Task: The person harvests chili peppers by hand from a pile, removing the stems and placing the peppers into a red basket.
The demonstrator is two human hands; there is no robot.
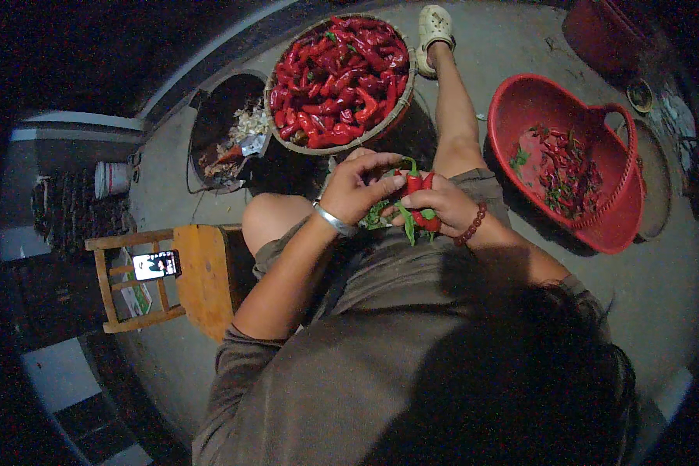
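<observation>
Above my lap, my right hand (447, 204), with a beaded bracelet at the wrist, holds a small bunch of red chili peppers (414, 185) with green stems and leaves. My left hand (361, 179), wearing a silver bangle, has its thumb and fingertips at one upright pepper and its green stem. Part of the bunch is hidden behind the fingers. Just beyond my hands, a round woven basket (412, 67) is heaped with glossy red peppers (341, 81). To the right, a red plastic basket (504, 110) holds smaller peppers mixed with leaves (568, 169).
A dark container (201, 122) with pale scraps stands left of the woven basket. Nearer on the left is a wooden chair (204, 268), with a lit phone (156, 265) at its slatted back. A white bucket (113, 179) sits farther left. My clog-shod foot (434, 29) extends forward.
</observation>
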